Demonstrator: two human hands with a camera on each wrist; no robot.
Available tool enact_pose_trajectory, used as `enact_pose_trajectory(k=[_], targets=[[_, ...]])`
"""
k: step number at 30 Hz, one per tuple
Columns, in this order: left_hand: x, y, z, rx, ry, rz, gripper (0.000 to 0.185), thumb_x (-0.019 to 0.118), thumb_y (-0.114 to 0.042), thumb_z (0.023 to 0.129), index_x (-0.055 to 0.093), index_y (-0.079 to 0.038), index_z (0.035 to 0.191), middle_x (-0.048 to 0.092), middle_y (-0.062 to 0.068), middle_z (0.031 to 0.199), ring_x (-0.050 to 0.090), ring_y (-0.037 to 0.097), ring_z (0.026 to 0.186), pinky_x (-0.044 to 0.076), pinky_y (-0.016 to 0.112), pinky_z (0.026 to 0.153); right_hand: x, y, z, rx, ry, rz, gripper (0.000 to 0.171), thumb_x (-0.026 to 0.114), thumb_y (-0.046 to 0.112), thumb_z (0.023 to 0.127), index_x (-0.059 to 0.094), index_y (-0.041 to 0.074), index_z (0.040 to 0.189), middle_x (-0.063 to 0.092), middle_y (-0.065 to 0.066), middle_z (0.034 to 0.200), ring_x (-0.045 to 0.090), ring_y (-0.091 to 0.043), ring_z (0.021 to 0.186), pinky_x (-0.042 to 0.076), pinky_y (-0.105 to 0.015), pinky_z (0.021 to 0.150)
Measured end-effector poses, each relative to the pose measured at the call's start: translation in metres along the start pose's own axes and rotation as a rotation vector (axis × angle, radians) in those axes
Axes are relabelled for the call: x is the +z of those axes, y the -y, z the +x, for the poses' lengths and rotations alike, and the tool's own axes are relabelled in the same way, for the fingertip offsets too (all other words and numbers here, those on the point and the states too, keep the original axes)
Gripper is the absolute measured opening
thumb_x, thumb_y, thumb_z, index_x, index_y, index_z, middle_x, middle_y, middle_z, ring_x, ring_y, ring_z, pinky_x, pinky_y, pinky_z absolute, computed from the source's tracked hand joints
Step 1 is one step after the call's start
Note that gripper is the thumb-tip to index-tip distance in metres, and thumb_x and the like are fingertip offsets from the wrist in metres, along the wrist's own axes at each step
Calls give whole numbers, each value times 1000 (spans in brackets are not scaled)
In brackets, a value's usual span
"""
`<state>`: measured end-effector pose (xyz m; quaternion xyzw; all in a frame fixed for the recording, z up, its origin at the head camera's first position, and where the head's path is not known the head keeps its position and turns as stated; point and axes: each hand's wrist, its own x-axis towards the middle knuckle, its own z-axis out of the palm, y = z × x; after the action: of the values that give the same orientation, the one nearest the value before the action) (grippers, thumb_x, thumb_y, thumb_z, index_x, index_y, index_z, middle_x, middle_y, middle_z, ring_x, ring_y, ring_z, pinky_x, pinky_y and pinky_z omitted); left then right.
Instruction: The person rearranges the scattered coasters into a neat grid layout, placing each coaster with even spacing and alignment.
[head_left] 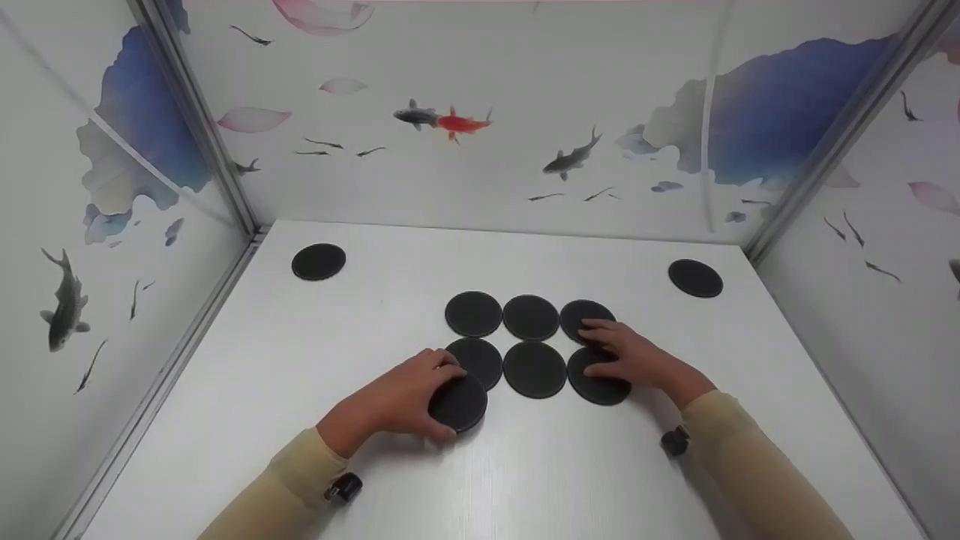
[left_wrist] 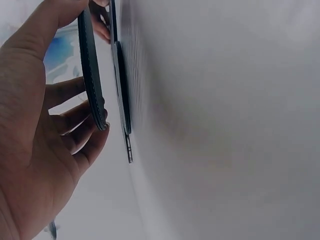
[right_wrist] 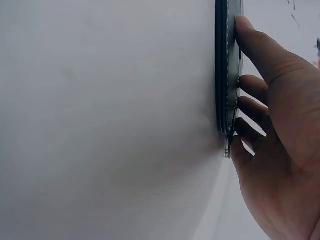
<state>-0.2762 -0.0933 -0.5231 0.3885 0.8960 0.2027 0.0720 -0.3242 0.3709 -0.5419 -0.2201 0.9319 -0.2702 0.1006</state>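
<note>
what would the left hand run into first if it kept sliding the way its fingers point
Probably the flat round black disc at the front left of the grid. The left hand grips another black disc whose far edge seems to overlap it already, though depth is unclear.

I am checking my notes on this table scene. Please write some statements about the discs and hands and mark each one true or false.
1. The left hand grips a black disc. True.
2. That disc lies flat on the table. False: it is lifted off the table, overlapping another disc.
3. The right hand rests on discs at the right of the group. True.
4. Both far corner discs are red. False: both are black.
</note>
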Motion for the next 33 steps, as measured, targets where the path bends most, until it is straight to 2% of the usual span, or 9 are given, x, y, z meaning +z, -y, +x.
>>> enact_pose_trajectory(k=[8, 19, 28, 33], targets=[[5, -8, 2, 30, 26, 5, 90, 96, -53, 79, 63, -11, 152, 54, 3, 148, 54, 17, 129, 54, 37, 110, 0, -1, 1, 5, 6, -16, 79, 85, 44, 100, 55, 9, 163, 36, -16, 176, 28, -49, 163, 29, -68, 128], [7, -25, 2, 66, 53, 121, 96, 96, -55, 78, 61, -8, 154, 54, 7, 147, 55, 23, 132, 52, 38, 113, -5, 1, 4, -12, 6, -25, 79, 85, 44, 99, 55, 9, 163, 38, -15, 175, 29, -47, 163, 30, -67, 128], [17, -35, 5, 42, 104, 229, 98, 93, -63, 80, 60, -10, 156, 55, 7, 147, 56, 21, 126, 54, 37, 108, -2, -2, 2, -10, -5, 11, 78, 85, 45, 99, 57, 9, 162, 38, -13, 176, 28, -47, 164, 28, -68, 129], [22, -39, 5, 36, 109, 249, 95, 91, -62, 81, 60, -11, 155, 56, 6, 145, 54, 19, 123, 55, 37, 105, -1, -3, 1, -18, -14, 11, 79, 86, 47, 98, 58, 9, 161, 40, -12, 175, 28, -47, 164, 28, -68, 129]])
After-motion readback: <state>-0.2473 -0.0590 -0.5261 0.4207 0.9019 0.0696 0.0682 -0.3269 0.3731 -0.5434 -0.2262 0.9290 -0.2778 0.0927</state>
